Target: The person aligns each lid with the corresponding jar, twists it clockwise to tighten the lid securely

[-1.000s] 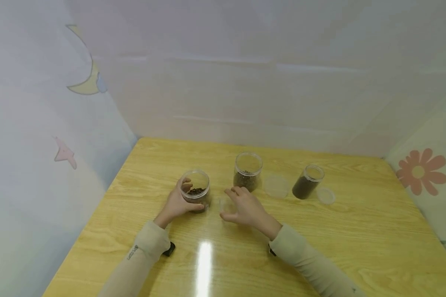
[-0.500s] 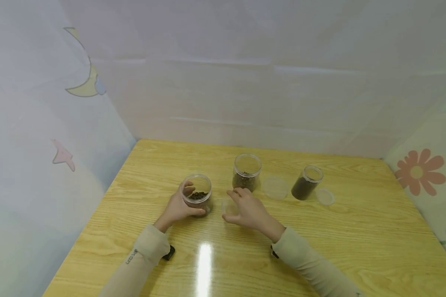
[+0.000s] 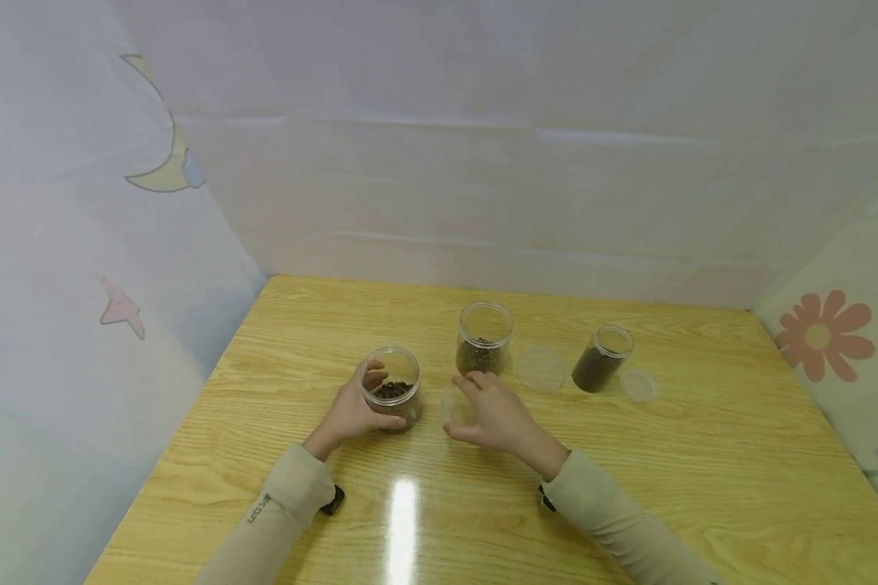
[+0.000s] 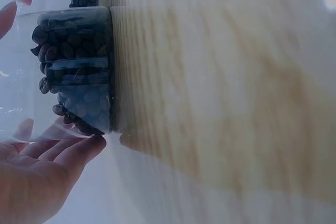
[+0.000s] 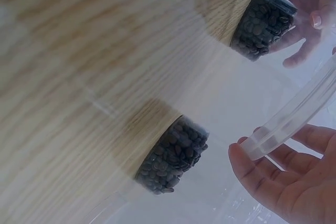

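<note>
My left hand [image 3: 351, 413] is wrapped around a clear jar [image 3: 407, 408], thumb on the near side and fingers on the far side. The jar stands upright on the table, partly filled with dark brown beans [image 4: 71, 45] that look like coffee beans. My right hand [image 3: 499, 418] holds a translucent round lid [image 5: 291, 116] by its edge, thumb and fingers on opposite sides. In the head view the lid hangs just right of the open-topped jar, partly covered by the hand. Just behind my right hand stands a second clear jar [image 3: 485, 331] of dark beans, uncovered.
A narrower uncovered jar [image 3: 597, 367] with a dark filling stands to the right. A large translucent lid [image 3: 541, 370] lies between it and the middle jar, and a small lid [image 3: 640, 386] lies to its right. Printed cloth [image 3: 439, 187] closes off the wooden table's back.
The left hand and its jar have shifted slightly right and nearer to me. My right hand, with the lid, has moved slightly right. The head view has tilted a little.
</note>
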A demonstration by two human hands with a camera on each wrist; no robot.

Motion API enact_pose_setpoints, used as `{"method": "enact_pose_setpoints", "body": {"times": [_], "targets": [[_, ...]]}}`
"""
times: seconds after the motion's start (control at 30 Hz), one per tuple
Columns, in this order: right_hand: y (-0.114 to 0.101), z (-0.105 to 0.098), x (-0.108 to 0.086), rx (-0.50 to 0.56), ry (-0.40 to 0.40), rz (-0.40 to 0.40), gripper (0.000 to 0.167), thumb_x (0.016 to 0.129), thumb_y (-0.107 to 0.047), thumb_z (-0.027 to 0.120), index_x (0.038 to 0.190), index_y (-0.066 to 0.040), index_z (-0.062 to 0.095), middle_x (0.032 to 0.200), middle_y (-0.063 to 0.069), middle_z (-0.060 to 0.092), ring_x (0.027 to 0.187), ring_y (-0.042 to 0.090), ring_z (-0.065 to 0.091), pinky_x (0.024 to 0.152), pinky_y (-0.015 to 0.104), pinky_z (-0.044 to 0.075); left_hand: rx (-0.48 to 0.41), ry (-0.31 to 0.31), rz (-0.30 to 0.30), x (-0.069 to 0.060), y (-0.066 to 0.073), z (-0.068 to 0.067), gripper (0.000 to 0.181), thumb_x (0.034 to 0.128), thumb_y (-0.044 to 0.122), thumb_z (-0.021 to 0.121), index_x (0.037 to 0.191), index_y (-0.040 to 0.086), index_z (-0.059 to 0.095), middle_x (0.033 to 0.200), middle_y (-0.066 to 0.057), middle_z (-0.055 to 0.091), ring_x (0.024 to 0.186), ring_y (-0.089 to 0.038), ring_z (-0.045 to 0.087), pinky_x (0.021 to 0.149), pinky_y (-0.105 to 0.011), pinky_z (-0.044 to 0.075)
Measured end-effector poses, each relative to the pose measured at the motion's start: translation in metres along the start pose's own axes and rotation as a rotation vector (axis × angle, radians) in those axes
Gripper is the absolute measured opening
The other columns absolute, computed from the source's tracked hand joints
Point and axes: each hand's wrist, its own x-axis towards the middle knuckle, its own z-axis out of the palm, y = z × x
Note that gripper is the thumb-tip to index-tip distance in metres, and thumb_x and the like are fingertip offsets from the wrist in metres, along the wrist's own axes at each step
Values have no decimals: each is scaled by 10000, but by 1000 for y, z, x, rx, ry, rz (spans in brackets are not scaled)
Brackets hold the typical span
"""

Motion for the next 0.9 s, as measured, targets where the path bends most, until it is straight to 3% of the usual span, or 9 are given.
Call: {"method": "enact_pose_setpoints", "body": {"times": [0.17,0.4,0.47,0.63,0.9], "targets": [[-1,-3,-3,16,1,13,700,753,-456,663,1277,-22,497,1236,197,489,1119,374,465,817,487,464,7,-20,-6,0,-1,1,934,631,46,825,1352,-42,239,1336,-310,354,1261,-418,311,1010,-492,292],[2,-2,-6,4,27,0,691,754,-450,666,1268,-16,507,1214,185,505,1077,352,495,780,459,483,21,-22,15,12,-34,4,962,589,100,860,1350,22,276,1339,-247,390,1260,-373,343,1005,-482,305],[3,-2,-7,-5,32,-4,690,756,-451,665,1268,-15,508,1202,175,513,1056,335,507,755,437,492,24,-30,28,13,-36,4,958,587,133,865,1343,41,284,1335,-228,402,1256,-361,354,1003,-474,311],[3,-4,-10,-10,41,-1,691,755,-451,665,1268,-16,510,1186,161,517,1026,315,521,714,413,504,4,-53,54,12,-34,5,952,582,158,870,1332,45,293,1327,-228,408,1249,-373,360,1004,-485,305],[7,-3,-14,-8,52,-5,701,759,-464,657,1273,-12,505,1181,157,520,1041,308,519,764,423,492,-27,-87,42,9,-23,5,945,585,57,854,1336,19,280,1337,-262,382,1261,-393,331,1011,-500,286]]}}
